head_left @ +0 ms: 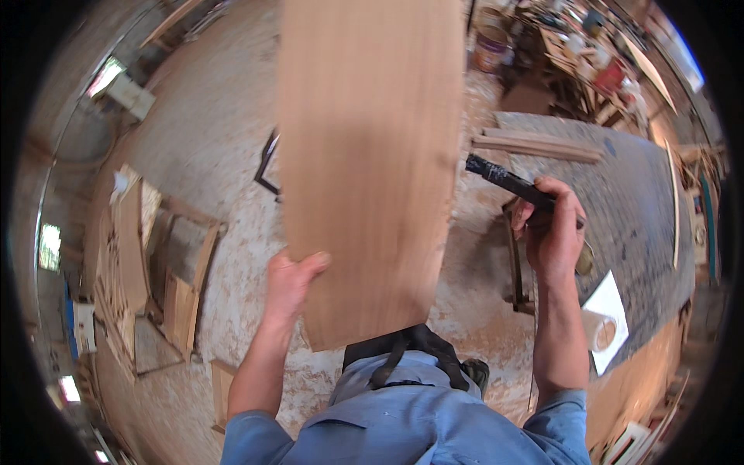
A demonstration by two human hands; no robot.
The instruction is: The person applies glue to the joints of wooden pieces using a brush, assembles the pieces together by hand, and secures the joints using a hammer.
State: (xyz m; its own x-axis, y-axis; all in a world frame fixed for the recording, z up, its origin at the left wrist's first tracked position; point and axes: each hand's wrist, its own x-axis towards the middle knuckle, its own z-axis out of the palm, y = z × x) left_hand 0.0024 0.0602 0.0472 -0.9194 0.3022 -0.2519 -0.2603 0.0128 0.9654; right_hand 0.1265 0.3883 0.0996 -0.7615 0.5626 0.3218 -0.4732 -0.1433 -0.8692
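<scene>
A long, flat wooden board (372, 170) stretches from just in front of my body out past the top of the view. My left hand (293, 280) grips its left edge near the close end, thumb lying on the upper face and the other fingers hidden beneath. To the right of the board, my right hand (554, 232) is closed around a dark, stick-like tool (508, 181) with a rough, speckled far end. That end points toward the board's right edge, with a small gap between them. The tool's exact kind is unclear.
On the right stands a dark worktable (635, 209) bearing wooden strips (539, 146), a white sheet (612, 318) and a pale roll (598, 332). Wooden frames and boards (186, 287) are at the left. A bucket (490, 48) and heaped scraps (597, 70) lie at the far right.
</scene>
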